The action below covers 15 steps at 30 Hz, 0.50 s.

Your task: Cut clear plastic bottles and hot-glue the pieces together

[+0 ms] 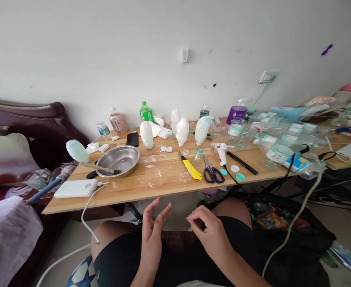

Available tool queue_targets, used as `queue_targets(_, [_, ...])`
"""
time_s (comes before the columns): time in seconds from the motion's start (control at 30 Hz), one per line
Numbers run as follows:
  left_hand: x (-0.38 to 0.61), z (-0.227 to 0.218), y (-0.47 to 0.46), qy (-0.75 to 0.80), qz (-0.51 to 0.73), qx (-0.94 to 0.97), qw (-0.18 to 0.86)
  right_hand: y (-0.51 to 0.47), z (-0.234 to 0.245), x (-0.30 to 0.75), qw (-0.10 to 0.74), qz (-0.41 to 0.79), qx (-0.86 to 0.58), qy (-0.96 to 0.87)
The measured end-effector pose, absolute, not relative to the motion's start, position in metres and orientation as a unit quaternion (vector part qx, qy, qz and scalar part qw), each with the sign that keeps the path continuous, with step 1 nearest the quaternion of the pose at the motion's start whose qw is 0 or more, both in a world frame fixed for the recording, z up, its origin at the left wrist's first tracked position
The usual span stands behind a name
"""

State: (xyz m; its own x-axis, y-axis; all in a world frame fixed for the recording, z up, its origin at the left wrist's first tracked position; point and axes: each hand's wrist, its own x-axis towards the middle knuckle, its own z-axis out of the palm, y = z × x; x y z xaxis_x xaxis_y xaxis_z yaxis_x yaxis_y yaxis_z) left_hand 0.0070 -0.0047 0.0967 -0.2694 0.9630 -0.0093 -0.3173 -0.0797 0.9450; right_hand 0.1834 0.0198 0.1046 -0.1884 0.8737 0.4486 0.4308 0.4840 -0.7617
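Observation:
My left hand [154, 231] is over my lap, just in front of the table edge, with its fingers stretched apart and nothing in it. Beside it, my right hand [210, 235] has thumb and fingertips pressed together in a pinch; whatever may be between them is too small to make out. Nearest on the table lie a yellow utility knife [191, 167], scissors [213, 171] with dark blue handles and a white glue gun [221, 153]. Behind them stand several white, paper-covered rounded forms, among them one form [147, 134] at the left and a pale green-tipped form [202, 129].
A metal bowl [130, 159] with a brush [102, 169] across it sits at the left, by a white power bank [76, 188] with a cable. Several clear plastic bottles [279, 153] crowd the right. A black marker [243, 162] and bottle caps [240, 177] lie near the glue gun.

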Motion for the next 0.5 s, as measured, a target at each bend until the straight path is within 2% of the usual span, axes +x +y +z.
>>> queue_targets(0.23, [0.003, 0.075, -0.004, 0.524, 0.644, 0.321, 0.455, 0.024, 0.081, 0.184, 0.425, 0.344, -0.468, -0.694])
queue_targets(0.37, [0.007, 0.071, -0.006, 0.535, 0.621, 0.323, 0.473, 0.025, 0.051, 0.180, 0.392, 0.404, -0.476, -0.675])
queue_targets(0.5, [0.035, 0.061, -0.016, 0.554, 0.565, 0.367, 0.489, 0.019, 0.012, 0.152, 0.371, 0.351, -0.515, -0.689])
